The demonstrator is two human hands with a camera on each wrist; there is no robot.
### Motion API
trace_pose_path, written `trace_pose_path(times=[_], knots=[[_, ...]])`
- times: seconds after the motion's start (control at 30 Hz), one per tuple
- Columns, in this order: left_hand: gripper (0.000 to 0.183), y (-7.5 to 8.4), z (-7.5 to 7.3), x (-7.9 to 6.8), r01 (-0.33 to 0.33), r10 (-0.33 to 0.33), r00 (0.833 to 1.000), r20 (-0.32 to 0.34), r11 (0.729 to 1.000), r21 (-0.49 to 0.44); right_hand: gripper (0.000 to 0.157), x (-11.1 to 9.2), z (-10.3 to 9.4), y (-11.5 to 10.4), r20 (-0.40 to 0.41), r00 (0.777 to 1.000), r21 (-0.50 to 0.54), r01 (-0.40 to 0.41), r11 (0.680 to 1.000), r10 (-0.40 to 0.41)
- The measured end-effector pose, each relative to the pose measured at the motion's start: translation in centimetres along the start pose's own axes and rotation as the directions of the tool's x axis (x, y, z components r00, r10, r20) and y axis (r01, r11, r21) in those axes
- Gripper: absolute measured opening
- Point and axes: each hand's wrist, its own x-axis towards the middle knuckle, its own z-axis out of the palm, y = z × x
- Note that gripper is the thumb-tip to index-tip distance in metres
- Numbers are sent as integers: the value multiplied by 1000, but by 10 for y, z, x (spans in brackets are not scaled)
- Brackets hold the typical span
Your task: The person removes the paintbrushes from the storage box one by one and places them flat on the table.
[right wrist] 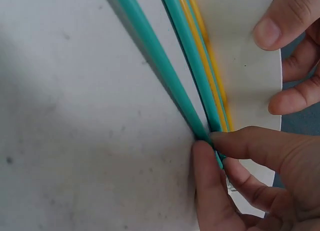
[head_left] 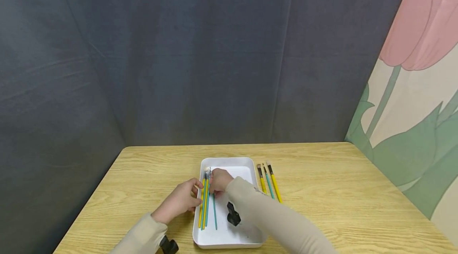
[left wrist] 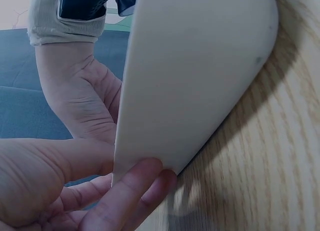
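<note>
A white tray (head_left: 232, 242) stands on the table, with several yellow and teal paintbrushes (head_left: 205, 206) lying side by side along its left wall. My left hand (head_left: 181, 200) holds the tray's left rim; in the left wrist view its fingertips (left wrist: 145, 178) press the outer wall. Inside the tray, my right hand (head_left: 220, 180) pinches a teal paintbrush (right wrist: 160, 73) near its far end, between thumb and fingers. This brush lies slightly apart from the row, its near end angled to the right. The right fingers hide its bristle end.
To the tray's right, three more paintbrushes (head_left: 270, 182), two yellow and one teal, lie on the wooden table (head_left: 143, 182), partly covered by the right sleeve. A dark cloth (head_left: 214, 67) hangs behind the table. Tulip-patterned fabric (head_left: 411, 127) hangs at the right.
</note>
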Motion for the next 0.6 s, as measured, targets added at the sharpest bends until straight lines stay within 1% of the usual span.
trace_pose_path(times=[0.2, 0.37, 0.5, 0.6], knots=[[34, 0, 0, -1, 4, -4, 1000, -1, 1000, 8, 29, -3, -2, -2, 4, 1000, -24, -25, 999, 25], [34, -1, 1, 0, 5, -5, 1000, 3, 1000, 9, 28, -2, -2, 0, 2, 1000, -10, -26, 1000, 26], [34, 0, 0, 0, 14, -14, 1000, -2, 1000, 21, 26, -2, -5, 0, 14, 999, 20, -50, 999, 49], [34, 0, 0, 0, 20, -20, 1000, -6, 999, 28, 24, -5, -9, 1, 33, 998, 75, -53, 996, 50]])
